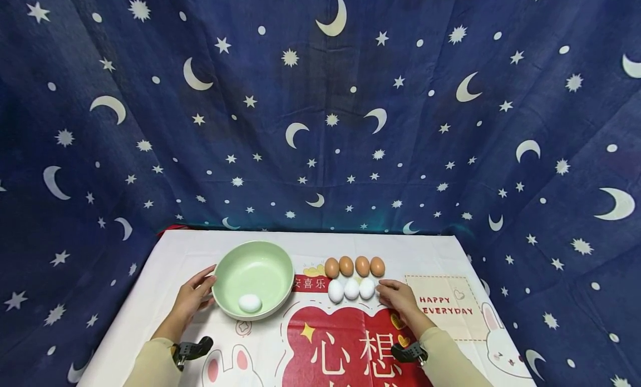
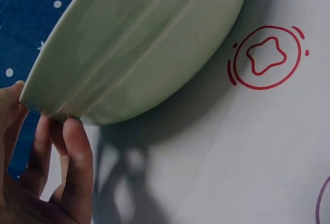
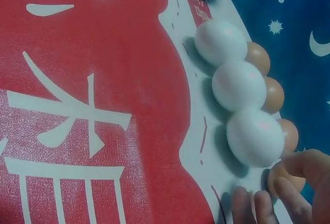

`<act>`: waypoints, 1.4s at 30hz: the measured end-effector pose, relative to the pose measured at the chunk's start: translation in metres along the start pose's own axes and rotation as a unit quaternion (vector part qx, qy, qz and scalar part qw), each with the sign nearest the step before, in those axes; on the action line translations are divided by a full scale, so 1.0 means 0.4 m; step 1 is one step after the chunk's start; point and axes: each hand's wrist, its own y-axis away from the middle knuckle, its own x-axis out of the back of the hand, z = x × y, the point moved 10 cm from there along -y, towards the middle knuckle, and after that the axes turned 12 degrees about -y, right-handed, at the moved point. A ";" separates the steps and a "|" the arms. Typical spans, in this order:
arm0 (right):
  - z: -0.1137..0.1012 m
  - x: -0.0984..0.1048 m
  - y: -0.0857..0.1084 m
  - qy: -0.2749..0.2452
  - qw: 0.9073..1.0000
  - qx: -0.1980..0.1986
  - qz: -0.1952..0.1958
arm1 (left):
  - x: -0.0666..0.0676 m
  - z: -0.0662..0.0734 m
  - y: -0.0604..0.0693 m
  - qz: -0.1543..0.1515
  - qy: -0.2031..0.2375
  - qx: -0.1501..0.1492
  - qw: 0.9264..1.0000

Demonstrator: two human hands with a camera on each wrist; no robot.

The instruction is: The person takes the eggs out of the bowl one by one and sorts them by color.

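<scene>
A pale green bowl [image 1: 257, 276] stands at the left of the table, with one white egg [image 1: 250, 303] lying in it. My left hand [image 1: 190, 299] pinches the bowl's left rim between thumb and fingers; in the left wrist view the fingertips [image 2: 75, 131] are under the bowl's outer wall. To the right, three white eggs [image 1: 351, 289] lie in a row in front of a row of several brown eggs [image 1: 362, 266]. My right hand [image 1: 400, 303] is just beside the rightmost white egg [image 3: 256, 137], fingers loosely bent and holding nothing. In the right wrist view it partly hides the nearest brown egg [image 3: 289, 178].
A white tablecloth [image 1: 200, 248] with a large red printed panel [image 1: 320, 331] and drawn rabbits covers the table. A dark blue curtain [image 1: 320, 87] with moons and stars hangs behind and at both sides. Each wrist wears a dark strapped device [image 1: 192, 349].
</scene>
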 end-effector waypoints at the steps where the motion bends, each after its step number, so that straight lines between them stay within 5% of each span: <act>1: 0.000 0.000 -0.001 0.001 1.000 0.001 0.003 | 0.000 0.000 0.000 0.000 0.000 0.000 1.000; 14: 0.010 -0.020 -0.002 -0.043 0.999 -0.012 -0.003 | 0.001 0.001 -0.001 0.001 -0.010 -0.008 1.000; 42: 0.012 -0.064 -0.005 -0.015 1.000 0.005 0.019 | 0.004 -0.008 -0.009 0.004 -0.001 -0.003 1.000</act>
